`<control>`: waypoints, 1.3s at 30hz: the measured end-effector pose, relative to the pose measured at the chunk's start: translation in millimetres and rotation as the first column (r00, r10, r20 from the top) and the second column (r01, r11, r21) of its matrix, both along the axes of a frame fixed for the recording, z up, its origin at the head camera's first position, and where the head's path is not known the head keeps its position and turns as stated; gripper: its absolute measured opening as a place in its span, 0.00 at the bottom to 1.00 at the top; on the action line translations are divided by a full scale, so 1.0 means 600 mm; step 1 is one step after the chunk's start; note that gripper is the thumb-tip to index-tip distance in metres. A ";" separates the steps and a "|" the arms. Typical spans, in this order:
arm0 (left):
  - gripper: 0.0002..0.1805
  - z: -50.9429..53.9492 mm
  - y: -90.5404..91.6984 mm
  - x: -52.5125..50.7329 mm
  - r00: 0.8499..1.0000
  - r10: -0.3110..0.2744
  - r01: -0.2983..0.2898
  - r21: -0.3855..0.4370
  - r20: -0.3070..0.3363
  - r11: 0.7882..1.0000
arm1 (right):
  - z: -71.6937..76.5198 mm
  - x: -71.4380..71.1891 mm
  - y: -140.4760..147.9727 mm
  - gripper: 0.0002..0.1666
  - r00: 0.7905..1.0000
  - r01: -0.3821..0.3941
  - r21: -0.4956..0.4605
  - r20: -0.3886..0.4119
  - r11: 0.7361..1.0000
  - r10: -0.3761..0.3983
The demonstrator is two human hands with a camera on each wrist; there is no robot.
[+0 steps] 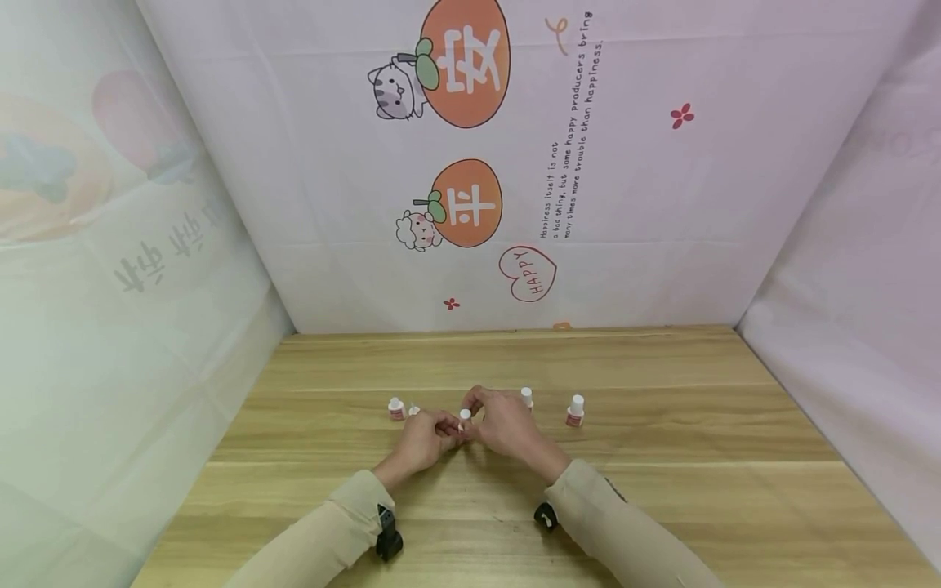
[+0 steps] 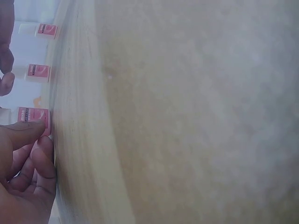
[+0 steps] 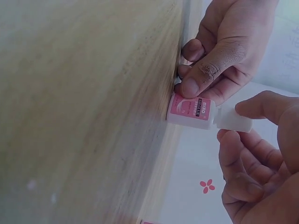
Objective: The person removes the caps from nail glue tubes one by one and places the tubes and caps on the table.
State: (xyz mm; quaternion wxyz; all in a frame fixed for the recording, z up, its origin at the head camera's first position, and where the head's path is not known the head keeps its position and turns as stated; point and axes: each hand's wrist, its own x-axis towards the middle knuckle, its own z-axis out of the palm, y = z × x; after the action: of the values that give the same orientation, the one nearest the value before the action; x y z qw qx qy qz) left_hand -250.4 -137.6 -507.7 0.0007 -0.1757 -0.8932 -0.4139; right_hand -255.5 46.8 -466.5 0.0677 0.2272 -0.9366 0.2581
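A small white bottle with a pink label (image 1: 465, 426) (image 2: 33, 115) (image 3: 190, 108) stands upright on the table between the two hands. My left hand (image 1: 426, 441) (image 2: 25, 172) (image 3: 229, 46) pinches its lower body between thumb and fingers. At its white cap (image 3: 233, 119) is my right hand (image 1: 507, 425) (image 3: 266, 154), thumb on one side and fingertips on the other. In the left wrist view only some fingers of the right hand (image 2: 6, 56) show, at the left edge.
Beyond my left hand stand a similar bottle (image 1: 397, 410) and a partly hidden one with a thin tip (image 1: 414, 410). Two capped bottles (image 1: 527, 398) (image 1: 576, 412) stand to the right. A printed white cloth (image 1: 632, 204) hangs behind the wooden table (image 1: 470, 523).
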 end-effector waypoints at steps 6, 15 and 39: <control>0.04 0.001 0.000 0.000 1.000 -0.001 0.001 0.007 0.010 1.000 | 0.001 0.000 0.000 0.11 1.000 0.019 -0.023 0.024 1.000 -0.019; 0.05 -0.002 0.000 -0.001 1.000 -0.006 0.006 0.009 -0.014 1.000 | -0.002 0.000 0.000 0.11 1.000 0.006 -0.006 0.000 1.000 -0.006; 0.05 0.000 0.000 -0.001 1.000 -0.017 0.017 0.002 -0.012 1.000 | -0.003 -0.002 0.000 0.12 1.000 0.010 -0.014 0.014 1.000 -0.010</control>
State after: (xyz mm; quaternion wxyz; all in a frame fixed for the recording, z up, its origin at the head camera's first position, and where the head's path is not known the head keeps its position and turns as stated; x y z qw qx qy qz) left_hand -251.1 -137.6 -507.7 0.0027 -0.1856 -0.8912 -0.4139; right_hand -256.5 46.7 -468.2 0.0639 0.2203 -0.9363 0.2660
